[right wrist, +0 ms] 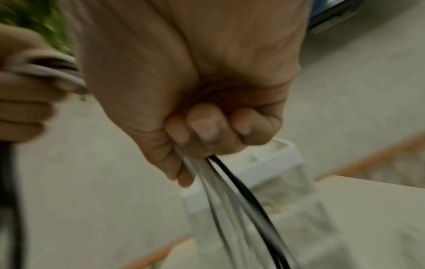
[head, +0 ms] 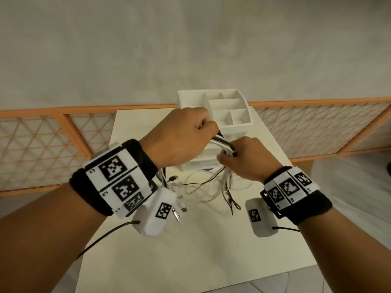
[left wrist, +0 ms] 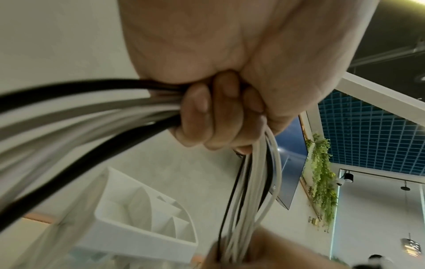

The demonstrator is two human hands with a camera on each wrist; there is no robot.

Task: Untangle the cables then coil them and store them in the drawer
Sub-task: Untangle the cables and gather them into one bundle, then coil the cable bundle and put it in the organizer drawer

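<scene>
A bundle of black and white cables (head: 224,145) runs between my two hands above the table. My left hand (head: 186,136) grips one end of it in a fist, and the left wrist view shows the fingers (left wrist: 214,116) curled round the cables (left wrist: 92,111). My right hand (head: 243,158) grips the bundle a little lower right; its fingers (right wrist: 207,129) close on the strands (right wrist: 241,200). Loose cable ends and plugs (head: 201,187) hang down and lie tangled on the table. The white organizer unit (head: 227,108) stands just behind the hands, its lower front hidden by them.
The cream table (head: 190,250) spreads toward me under the hands. An orange-framed lattice railing (head: 53,140) runs behind the table on both sides. Each wrist camera trails a thin black lead (head: 101,240). The organizer's top compartments (left wrist: 142,214) are open.
</scene>
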